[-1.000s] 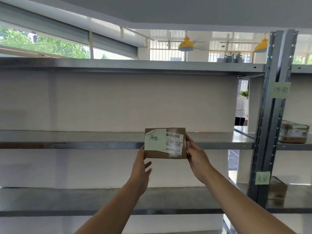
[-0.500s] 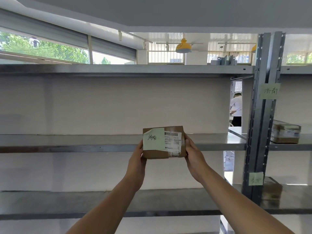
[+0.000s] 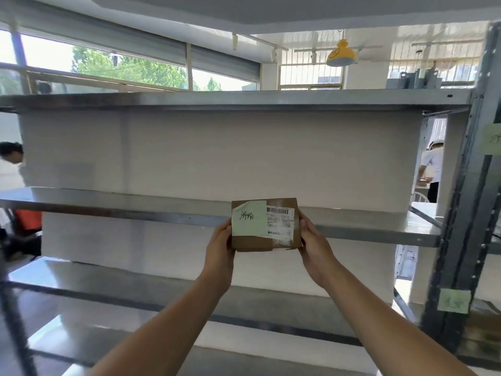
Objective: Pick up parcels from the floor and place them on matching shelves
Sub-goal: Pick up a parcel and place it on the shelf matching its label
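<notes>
I hold a small brown cardboard parcel (image 3: 254, 244) up in front of the middle shelf (image 3: 130, 206). It bears a green sticky note with handwriting and a white barcode label. My left hand (image 3: 220, 246) grips its left edge and my right hand (image 3: 314, 244) grips its right edge. The parcel hangs just in front of the shelf's front lip, not resting on it. A green note (image 3: 491, 139) with similar handwriting is stuck on the grey upright (image 3: 461, 213) at the right.
The metal rack has a top shelf (image 3: 217, 100) and a lower shelf (image 3: 135, 291), backed by white panels. Another green note (image 3: 454, 301) sits lower on the upright. A person (image 3: 432, 169) stands behind the rack at right; another person (image 3: 12, 156) is at left.
The view has swung left, so the upright and its notes shifted to the right edge. My left hand went from open beside the parcel to gripping it. The parcel stays before the middle shelf.
</notes>
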Demonstrator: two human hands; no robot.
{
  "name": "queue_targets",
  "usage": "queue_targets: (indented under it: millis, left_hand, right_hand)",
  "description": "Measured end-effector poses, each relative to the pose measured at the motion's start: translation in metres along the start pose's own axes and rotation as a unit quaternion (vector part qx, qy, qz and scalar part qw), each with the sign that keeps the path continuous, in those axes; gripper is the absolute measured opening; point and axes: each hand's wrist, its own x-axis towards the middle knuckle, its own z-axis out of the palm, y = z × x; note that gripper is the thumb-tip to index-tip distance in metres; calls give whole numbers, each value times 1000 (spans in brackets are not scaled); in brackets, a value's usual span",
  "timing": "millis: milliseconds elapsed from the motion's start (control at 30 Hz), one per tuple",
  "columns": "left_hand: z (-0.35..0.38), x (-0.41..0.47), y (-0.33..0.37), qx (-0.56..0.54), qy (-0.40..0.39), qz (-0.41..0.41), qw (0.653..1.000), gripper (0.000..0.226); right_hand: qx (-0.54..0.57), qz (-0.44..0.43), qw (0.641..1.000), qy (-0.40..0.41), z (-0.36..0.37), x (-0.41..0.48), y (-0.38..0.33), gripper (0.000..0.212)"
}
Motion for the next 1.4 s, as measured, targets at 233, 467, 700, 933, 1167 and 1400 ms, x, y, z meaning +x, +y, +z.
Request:
queue_targets:
  millis: [233,467,700,933,1167,1400]
  left_hand:
    - [-61,-39,20,45,92,29,994,33]
    - [-120,-69,55,91,130,54,986,33]
    - [-197,-94,91,97,199,94,971,36]
    - [-290,-119,142,79,262,134,952,36]
    - [-379,-147,199,94,312,156,932,35]
    - [-470,-175,242,96,375,148,910,33]
  right_hand:
    - [30,45,995,-80,59,-3,38,37]
    - [73,70,984,-149,125,-13,70,37]
    - [53,77,969,-229,215,-22,85,35]
    - [38,80,951,-297,329,-42,96,37]
    - [47,83,930,-355,446,-65,115,38]
    - [67,115,912,-389,550,-93,146,38]
